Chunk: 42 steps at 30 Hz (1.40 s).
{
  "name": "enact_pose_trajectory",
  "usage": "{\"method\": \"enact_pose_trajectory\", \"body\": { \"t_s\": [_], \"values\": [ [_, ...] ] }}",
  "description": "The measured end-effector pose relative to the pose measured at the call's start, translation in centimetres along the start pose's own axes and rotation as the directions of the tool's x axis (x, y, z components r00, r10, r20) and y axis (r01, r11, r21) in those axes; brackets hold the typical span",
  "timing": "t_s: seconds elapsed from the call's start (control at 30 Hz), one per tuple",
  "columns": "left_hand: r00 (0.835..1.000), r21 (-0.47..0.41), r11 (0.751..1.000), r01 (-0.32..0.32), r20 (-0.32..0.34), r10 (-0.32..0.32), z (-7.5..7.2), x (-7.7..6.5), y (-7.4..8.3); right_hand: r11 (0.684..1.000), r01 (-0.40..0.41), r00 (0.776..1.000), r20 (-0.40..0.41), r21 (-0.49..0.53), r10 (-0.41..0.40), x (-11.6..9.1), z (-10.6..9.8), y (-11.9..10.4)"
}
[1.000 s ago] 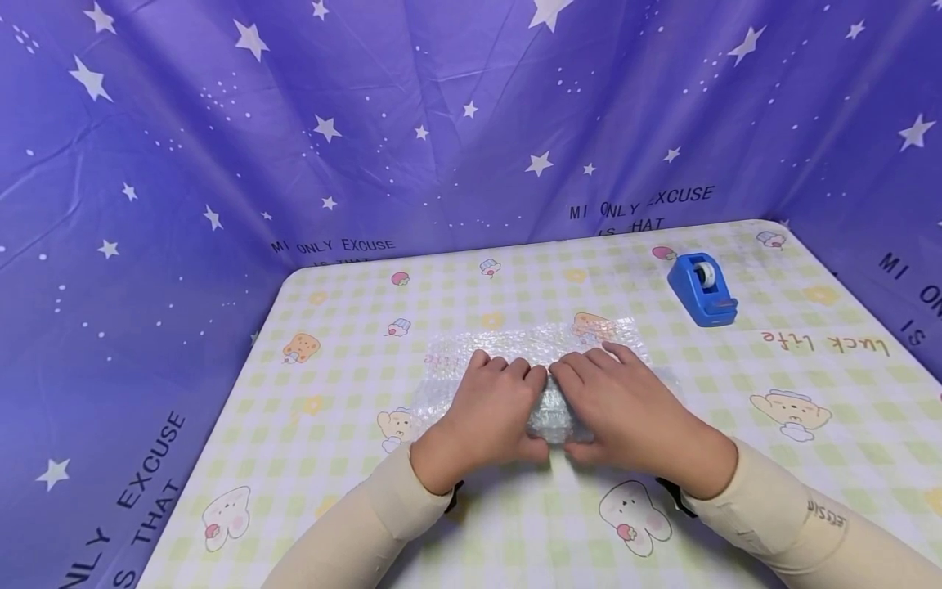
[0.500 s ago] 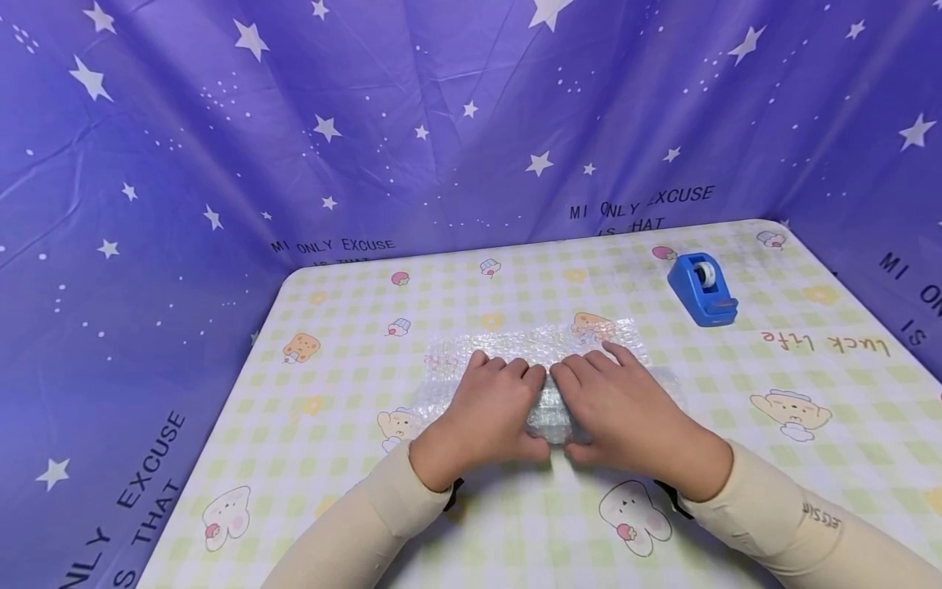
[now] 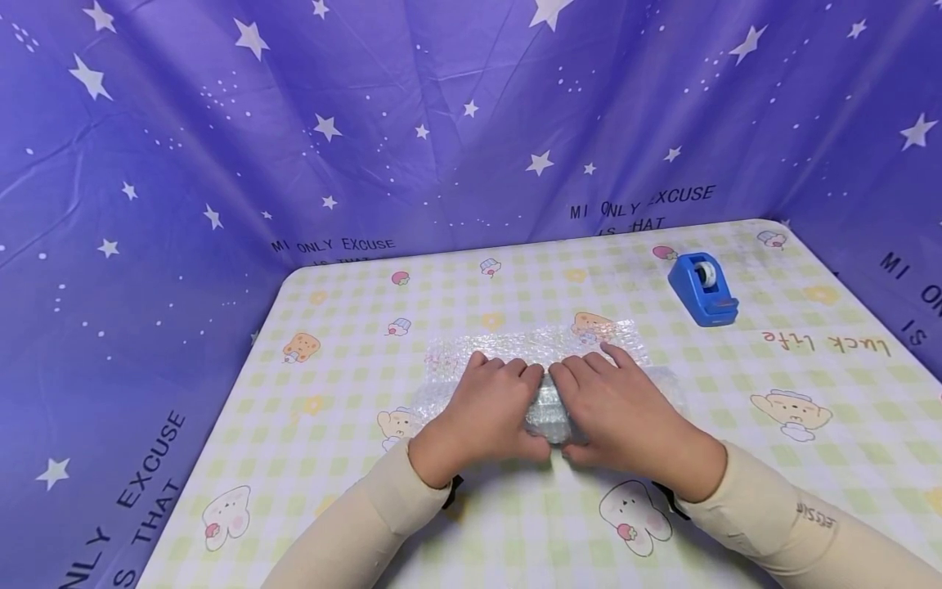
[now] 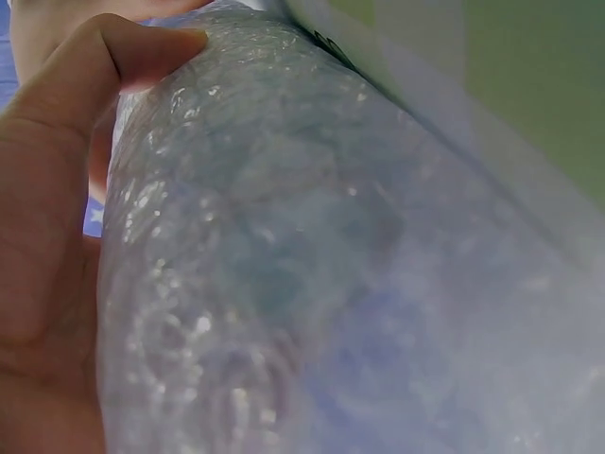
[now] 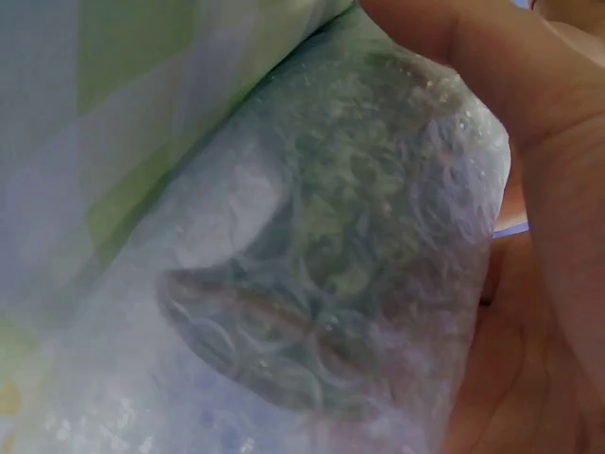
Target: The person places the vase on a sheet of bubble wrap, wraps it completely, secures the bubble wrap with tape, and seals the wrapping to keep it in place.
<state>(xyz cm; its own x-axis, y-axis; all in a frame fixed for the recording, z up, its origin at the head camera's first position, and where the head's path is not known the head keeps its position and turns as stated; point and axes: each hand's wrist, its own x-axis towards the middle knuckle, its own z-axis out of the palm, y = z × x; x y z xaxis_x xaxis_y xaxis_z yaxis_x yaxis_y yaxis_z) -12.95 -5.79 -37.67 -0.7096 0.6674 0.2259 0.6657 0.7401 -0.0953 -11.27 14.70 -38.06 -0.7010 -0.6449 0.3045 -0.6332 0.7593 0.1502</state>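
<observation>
A roll of clear bubble wrap [image 3: 549, 415] lies on the table between both hands, its flat sheet [image 3: 508, 342] spreading out on the far side. My left hand [image 3: 495, 411] grips the roll's left part, fingers over the top and thumb on the near side. The right hand [image 3: 620, 411] holds the right part the same way, close beside the left. In the left wrist view the thumb [image 4: 156, 55] presses the wrap. Through the layers in the right wrist view shows a dark greenish object with a rounded end [image 5: 274, 345]; its kind is blurred by the bubbles.
A blue tape dispenser [image 3: 702, 288] with a roll of tape stands at the back right of the table. The checked tablecloth [image 3: 338, 491] has printed cartoon figures. Purple curtains [image 3: 441, 123] with white stars hang behind and at both sides.
Both hands keep their grip on the roll in nearly the same place. The right wrist and sleeve have shifted slightly to the left.
</observation>
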Motion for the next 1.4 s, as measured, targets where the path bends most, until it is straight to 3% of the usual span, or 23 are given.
{"method": "enact_pose_trajectory", "body": {
  "t_s": [1.03,1.2,1.4],
  "values": [
    [0.997,-0.039,0.999,0.021,0.07,-0.018,-0.69,-0.16,-0.1,0.997,0.03,0.999,-0.045,0.072,-0.026,0.26,0.8,0.74],
    [0.996,0.006,1.0,0.02,0.09,-0.02,-0.74,-0.25,0.06,0.997,0.025,0.999,-0.033,0.069,-0.023,0.27,0.79,0.74],
    [0.998,0.124,0.992,0.025,0.048,-0.031,-0.86,-0.3,0.55,0.997,0.021,0.999,-0.028,0.069,-0.019,0.25,0.76,0.81]
  ]
}}
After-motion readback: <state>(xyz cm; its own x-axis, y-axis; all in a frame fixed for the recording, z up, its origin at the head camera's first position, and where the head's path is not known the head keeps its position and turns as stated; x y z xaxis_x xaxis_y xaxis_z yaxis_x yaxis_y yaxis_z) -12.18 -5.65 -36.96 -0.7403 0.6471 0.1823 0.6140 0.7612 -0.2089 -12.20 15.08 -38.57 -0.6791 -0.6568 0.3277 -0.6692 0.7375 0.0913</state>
